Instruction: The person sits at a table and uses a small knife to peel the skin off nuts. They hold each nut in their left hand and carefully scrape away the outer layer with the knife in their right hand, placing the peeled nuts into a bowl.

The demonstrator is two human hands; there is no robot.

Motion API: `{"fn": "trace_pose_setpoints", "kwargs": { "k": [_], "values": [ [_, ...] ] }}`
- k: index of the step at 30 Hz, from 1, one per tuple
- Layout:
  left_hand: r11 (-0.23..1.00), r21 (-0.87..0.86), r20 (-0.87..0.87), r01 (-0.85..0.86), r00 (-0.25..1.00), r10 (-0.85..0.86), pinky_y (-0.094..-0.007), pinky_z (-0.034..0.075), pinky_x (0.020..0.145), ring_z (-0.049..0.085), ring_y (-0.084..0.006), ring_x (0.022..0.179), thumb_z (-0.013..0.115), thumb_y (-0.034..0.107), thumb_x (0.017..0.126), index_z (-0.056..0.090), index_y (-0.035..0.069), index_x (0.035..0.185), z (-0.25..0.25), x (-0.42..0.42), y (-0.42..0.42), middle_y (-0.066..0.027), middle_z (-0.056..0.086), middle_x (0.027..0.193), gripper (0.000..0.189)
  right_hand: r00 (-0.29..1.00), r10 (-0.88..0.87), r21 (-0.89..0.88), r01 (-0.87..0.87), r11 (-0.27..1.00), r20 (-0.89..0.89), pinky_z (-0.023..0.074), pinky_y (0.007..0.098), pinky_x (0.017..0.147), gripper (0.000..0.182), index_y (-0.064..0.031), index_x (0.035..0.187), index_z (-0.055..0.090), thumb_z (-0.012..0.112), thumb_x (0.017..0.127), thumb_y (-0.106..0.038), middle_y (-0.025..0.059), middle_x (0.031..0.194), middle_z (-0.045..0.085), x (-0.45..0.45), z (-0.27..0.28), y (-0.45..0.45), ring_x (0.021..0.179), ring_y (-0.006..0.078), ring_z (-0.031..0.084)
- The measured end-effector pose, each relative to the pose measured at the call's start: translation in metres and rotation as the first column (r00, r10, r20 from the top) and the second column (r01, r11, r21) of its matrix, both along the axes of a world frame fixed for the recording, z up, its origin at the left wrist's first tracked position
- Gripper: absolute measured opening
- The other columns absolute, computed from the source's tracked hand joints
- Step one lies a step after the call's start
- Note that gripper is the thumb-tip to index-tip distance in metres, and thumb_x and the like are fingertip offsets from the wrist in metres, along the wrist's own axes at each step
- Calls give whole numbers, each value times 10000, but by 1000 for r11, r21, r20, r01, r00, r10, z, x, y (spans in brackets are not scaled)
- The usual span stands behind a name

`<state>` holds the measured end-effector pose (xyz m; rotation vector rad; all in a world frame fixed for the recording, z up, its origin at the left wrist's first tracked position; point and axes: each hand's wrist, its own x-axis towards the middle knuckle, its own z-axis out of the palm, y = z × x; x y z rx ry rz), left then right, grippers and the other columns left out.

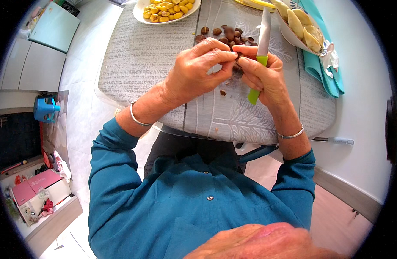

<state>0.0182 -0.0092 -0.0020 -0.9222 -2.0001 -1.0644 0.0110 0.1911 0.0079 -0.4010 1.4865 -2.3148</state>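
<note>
My right hand (266,73) grips a knife by its green handle (254,95), with the metal blade (265,32) pointing away from me over the table. Its thumb and forefinger meet my left hand (201,66) around a small brown piece (239,55), mostly hidden by the fingertips. Whether my left fingers hold that piece or only touch it is unclear. Just beyond the hands lies a pile of brown chestnuts and shells (225,40). A shell fragment (223,92) rests on the table nearer to me.
A white plate (138,16) of peeled yellow chestnuts stands at the far left of the table (137,64). At the far right, a bowl (287,37) holds several dumpling-like pieces, beside a folded teal cloth (324,77). Something yellow (258,4) lies at the far edge.
</note>
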Motion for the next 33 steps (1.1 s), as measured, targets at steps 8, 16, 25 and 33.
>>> {"fn": "trace_pose_setpoints", "kwargs": {
  "k": [8,16,25,33],
  "values": [
    [992,-94,-103,-86,992,77,-293,586,637,686,-204,781,748,-19,734,657,51,962,-7,1,4,-86,661,924,255,999,-43,47,43,998,-7,308,168,417,263,13,1128,668,689,870,-33,-13,705,578,1,-4,-3,495,15,433],
    [981,-173,-92,-90,993,75,-302,587,619,677,-222,754,732,-23,743,623,36,919,-9,1,3,-91,645,889,214,999,-21,88,19,996,30,318,168,424,256,-12,1117,669,697,866,-52,-15,726,586,5,-9,-4,496,6,426],
    [997,-71,276,-34,960,52,-288,561,822,668,-179,914,641,-9,865,677,10,1022,-2,-7,-6,-119,658,997,162,983,12,-57,-1,998,182,318,153,396,218,9,1123,629,643,916,-58,100,948,698,-1,-4,-1,462,1,381],
    [892,379,587,247,681,-437,-281,506,971,613,-170,1077,637,18,914,632,28,1189,5,-5,-2,-73,616,1109,275,950,137,-211,-78,974,280,299,160,377,152,-20,1074,608,632,940,-86,-6,715,565,-4,-6,2,437,2,371]
  ]
}}
